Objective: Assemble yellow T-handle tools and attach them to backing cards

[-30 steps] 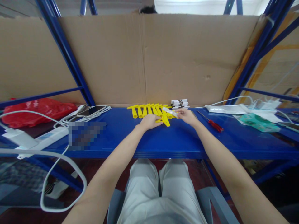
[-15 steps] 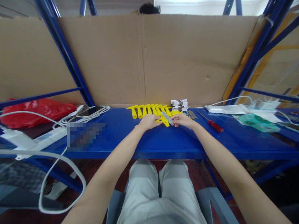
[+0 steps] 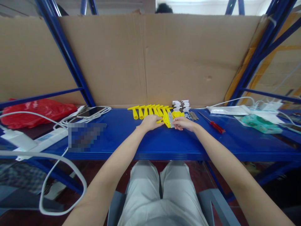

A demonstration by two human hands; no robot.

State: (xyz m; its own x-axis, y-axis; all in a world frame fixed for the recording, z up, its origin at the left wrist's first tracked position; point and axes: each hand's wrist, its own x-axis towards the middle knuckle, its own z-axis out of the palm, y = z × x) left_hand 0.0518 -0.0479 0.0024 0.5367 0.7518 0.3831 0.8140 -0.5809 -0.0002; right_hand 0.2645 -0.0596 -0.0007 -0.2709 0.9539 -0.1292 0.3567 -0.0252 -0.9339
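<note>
My left hand (image 3: 150, 122) is closed on the handle of a yellow scraper-like tool (image 3: 166, 120) above the blue table. A flat grey metal plate (image 3: 171, 119) lies against the wide end of that yellow part, and my right hand (image 3: 182, 122) pinches it from the right. Several yellow handles (image 3: 141, 112) stand in a row behind my left hand. Some yellow pieces (image 3: 178, 114) lie just behind my right hand, near a stack of white and dark strips (image 3: 181, 105). Thin grey blades (image 3: 193, 115) rest to the right.
A red screwdriver (image 3: 216, 127) lies on the blue table (image 3: 122, 138) at the right, with a green packet (image 3: 260, 124) farther out. Cables, a phone (image 3: 91, 112), a power strip (image 3: 50, 139) and a red bag (image 3: 39, 113) occupy the left. Cardboard (image 3: 183, 59) rises behind.
The metal plate has turned from slanting to nearly upright and now sits against the yellow part's wide end. Behind the cardboard, the top of a person's head has moved right.
</note>
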